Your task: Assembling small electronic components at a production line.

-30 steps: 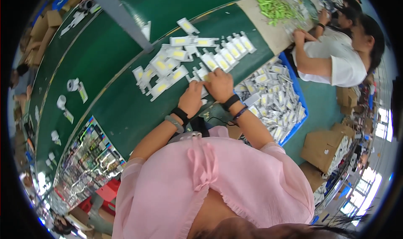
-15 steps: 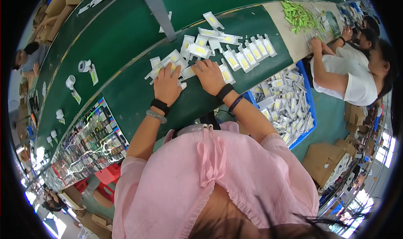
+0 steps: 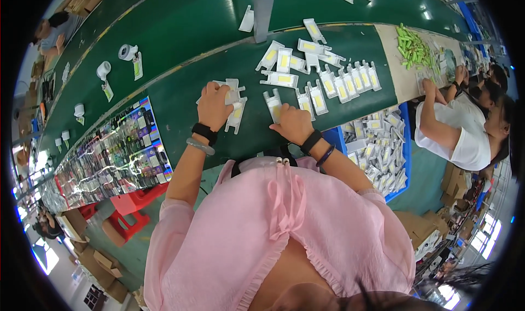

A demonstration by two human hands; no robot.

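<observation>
Sorting white blister-packed parts on the green bench, and by my reading the job is partway through.

My left hand [image 3: 214, 106] lies curled over a small stack of white packs with yellow inserts [image 3: 234, 104]; the fingers look closed on the top one, but I cannot tell how tightly. My right hand [image 3: 294, 125] presses down on a single pack [image 3: 273, 103] just ahead of it, fingers bent and together. Beyond, I count a neat row of laid-out packs [image 3: 350, 81] on the green table [image 3: 180, 87], which I take as done. The blue bin [image 3: 397, 147] at my right is heaped with loose packs, so plenty remains, I judge.
</observation>
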